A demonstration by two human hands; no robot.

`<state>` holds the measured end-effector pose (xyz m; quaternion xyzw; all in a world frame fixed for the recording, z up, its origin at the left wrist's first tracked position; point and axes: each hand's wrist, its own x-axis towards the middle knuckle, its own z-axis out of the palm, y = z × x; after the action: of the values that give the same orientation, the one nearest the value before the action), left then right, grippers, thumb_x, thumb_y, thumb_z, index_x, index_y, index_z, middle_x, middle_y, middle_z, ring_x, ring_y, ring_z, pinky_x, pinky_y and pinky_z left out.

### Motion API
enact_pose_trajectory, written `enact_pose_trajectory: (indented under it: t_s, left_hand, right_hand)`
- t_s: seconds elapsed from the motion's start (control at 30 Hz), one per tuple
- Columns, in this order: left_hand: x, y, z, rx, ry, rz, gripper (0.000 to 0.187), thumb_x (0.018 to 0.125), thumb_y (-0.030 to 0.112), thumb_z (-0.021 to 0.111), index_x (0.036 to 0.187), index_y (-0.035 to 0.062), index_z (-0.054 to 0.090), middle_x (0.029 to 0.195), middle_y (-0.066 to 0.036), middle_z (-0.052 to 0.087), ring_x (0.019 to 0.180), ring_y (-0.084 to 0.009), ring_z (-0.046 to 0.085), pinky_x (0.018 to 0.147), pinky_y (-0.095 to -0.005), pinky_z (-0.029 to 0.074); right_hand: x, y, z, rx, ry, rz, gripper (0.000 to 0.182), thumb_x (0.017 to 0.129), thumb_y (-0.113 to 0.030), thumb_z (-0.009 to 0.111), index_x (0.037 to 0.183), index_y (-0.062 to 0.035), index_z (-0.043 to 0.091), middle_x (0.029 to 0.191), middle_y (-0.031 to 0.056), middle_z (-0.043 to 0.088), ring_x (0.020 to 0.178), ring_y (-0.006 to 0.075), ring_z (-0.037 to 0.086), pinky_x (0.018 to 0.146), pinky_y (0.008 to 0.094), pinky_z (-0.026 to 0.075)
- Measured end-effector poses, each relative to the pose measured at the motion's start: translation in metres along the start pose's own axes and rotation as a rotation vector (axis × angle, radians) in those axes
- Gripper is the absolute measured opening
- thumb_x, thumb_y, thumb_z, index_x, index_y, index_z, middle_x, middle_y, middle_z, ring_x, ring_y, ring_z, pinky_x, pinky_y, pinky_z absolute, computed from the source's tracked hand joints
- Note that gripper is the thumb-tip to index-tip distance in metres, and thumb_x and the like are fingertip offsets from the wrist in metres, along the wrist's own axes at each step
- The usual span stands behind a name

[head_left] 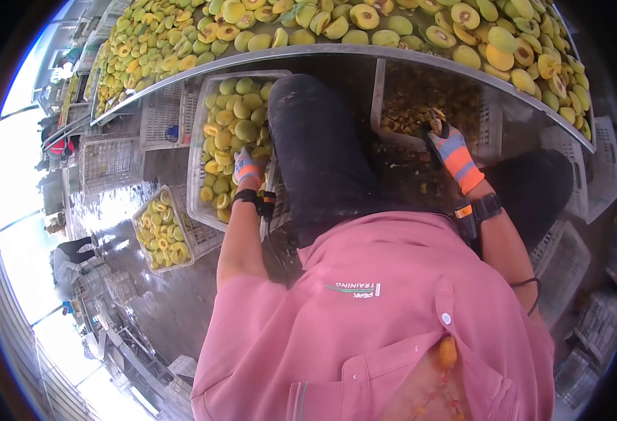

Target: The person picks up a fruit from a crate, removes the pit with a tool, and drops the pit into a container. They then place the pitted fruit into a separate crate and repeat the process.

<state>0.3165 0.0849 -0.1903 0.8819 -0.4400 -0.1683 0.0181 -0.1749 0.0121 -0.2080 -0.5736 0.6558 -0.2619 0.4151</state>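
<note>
My left hand, in a grey and orange glove, reaches into a white plastic crate beside my left knee. Yellow-green fruit, much of it halved and peach-like, fills that crate. The fingers touch or nearly touch the fruit, and their grip is not clear. My right hand, gloved alike, is closed over a second crate between my knees. Something small, dark and yellowish shows at its fingertips, too small to name. Brown pits or scraps lie in this crate.
A metal-edged table heaped with fruit halves curves across in front of me. Another fruit-filled crate stands on the wet floor at left. Several stacked crates are at right. A person bends over farther left.
</note>
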Motion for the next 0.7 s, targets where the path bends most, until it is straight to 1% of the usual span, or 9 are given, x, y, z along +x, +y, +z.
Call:
enact_pose_trajectory:
  t_s: [0.1, 0.2, 0.3, 0.33, 0.4, 0.5, 0.6, 0.67, 0.7]
  left_hand:
    - [-0.014, 0.016, -0.015, 0.083, 0.142, -0.020, 0.059, 0.073, 0.027, 0.071, 0.122, 0.0037, 0.047, 0.130, -0.020, 0.048, 0.114, -0.0358, 0.052, 0.091, -0.0416, 0.047]
    - [-0.028, 0.026, -0.029, 0.132, 0.320, -0.085, 0.050, 0.077, 0.020, 0.067, 0.120, 0.0028, 0.048, 0.126, -0.020, 0.049, 0.114, -0.0355, 0.053, 0.088, -0.0400, 0.049]
    - [-0.020, 0.019, -0.010, 0.259, 0.435, -0.024, 0.048, 0.078, 0.017, 0.065, 0.120, 0.0026, 0.047, 0.124, -0.020, 0.050, 0.112, -0.0361, 0.053, 0.088, -0.0410, 0.049]
    - [-0.021, 0.025, -0.001, 0.201, 0.271, -0.096, 0.041, 0.081, 0.022, 0.062, 0.116, 0.0041, 0.051, 0.122, -0.019, 0.051, 0.111, -0.0366, 0.054, 0.087, -0.0426, 0.049]
    - [-0.027, 0.032, 0.005, 0.247, 0.195, -0.015, 0.034, 0.084, 0.027, 0.058, 0.111, 0.0056, 0.056, 0.119, -0.019, 0.052, 0.109, -0.0366, 0.055, 0.085, -0.0439, 0.049]
    - [-0.016, 0.011, 0.012, 0.245, 0.176, 0.131, 0.030, 0.087, 0.034, 0.051, 0.096, 0.0080, 0.064, 0.109, -0.018, 0.059, 0.100, -0.0366, 0.058, 0.082, -0.0460, 0.048]
    - [-0.012, 0.005, -0.008, 0.041, 0.212, 0.202, 0.029, 0.087, 0.032, 0.052, 0.094, 0.0073, 0.065, 0.101, -0.017, 0.064, 0.094, -0.0370, 0.060, 0.080, -0.0445, 0.048]
    - [-0.016, 0.013, -0.026, -0.032, 0.271, 0.136, 0.029, 0.087, 0.033, 0.053, 0.093, 0.0067, 0.065, 0.101, -0.017, 0.063, 0.095, -0.0373, 0.059, 0.080, -0.0445, 0.048]
    - [-0.015, 0.014, -0.031, -0.069, 0.297, 0.105, 0.030, 0.087, 0.033, 0.053, 0.093, 0.0064, 0.065, 0.101, -0.017, 0.063, 0.095, -0.0374, 0.059, 0.080, -0.0446, 0.048]
  right_hand:
    - [-0.003, -0.002, -0.004, 0.055, -0.078, 0.089, 0.036, 0.076, -0.031, 0.069, 0.099, -0.0029, 0.067, 0.088, 0.0202, 0.068, 0.084, 0.0372, 0.064, 0.074, 0.0396, 0.049]
    - [0.001, 0.009, 0.003, 0.076, -0.054, 0.007, 0.018, 0.083, -0.015, 0.067, 0.095, -0.0023, 0.063, 0.068, 0.0044, 0.061, 0.058, 0.0130, 0.057, 0.052, 0.0288, 0.044]
    - [-0.001, 0.010, 0.003, 0.033, -0.059, -0.012, 0.018, 0.084, -0.017, 0.067, 0.095, -0.0023, 0.063, 0.069, 0.0046, 0.062, 0.058, 0.0124, 0.057, 0.051, 0.0291, 0.044]
    - [-0.001, 0.007, 0.002, 0.024, -0.055, -0.026, 0.019, 0.084, -0.017, 0.067, 0.095, -0.0026, 0.063, 0.068, 0.0041, 0.061, 0.058, 0.0122, 0.057, 0.050, 0.0288, 0.044]
    - [-0.006, -0.004, 0.000, 0.006, -0.041, -0.053, 0.019, 0.084, -0.018, 0.067, 0.095, -0.0034, 0.063, 0.067, 0.0031, 0.060, 0.058, 0.0119, 0.056, 0.049, 0.0284, 0.043]
    - [-0.026, -0.063, -0.027, 0.622, -0.260, 0.463, 0.021, 0.085, -0.021, 0.067, 0.098, -0.0047, 0.064, 0.066, 0.0004, 0.058, 0.059, 0.0121, 0.056, 0.051, 0.0276, 0.045]
    - [-0.019, -0.055, -0.044, 0.917, -0.467, 0.463, 0.022, 0.089, -0.024, 0.061, 0.100, -0.0053, 0.063, 0.071, 0.0008, 0.059, 0.058, 0.0133, 0.056, 0.051, 0.0269, 0.046]
    - [-0.012, 0.012, -0.016, 0.465, -0.394, -0.278, 0.021, 0.093, -0.024, 0.055, 0.100, -0.0049, 0.061, 0.077, 0.0028, 0.061, 0.061, 0.0140, 0.059, 0.053, 0.0270, 0.048]
    - [-0.014, 0.018, -0.012, 0.434, -0.388, -0.289, 0.022, 0.094, -0.023, 0.052, 0.101, -0.0047, 0.061, 0.080, 0.0037, 0.061, 0.064, 0.0143, 0.060, 0.055, 0.0272, 0.049]
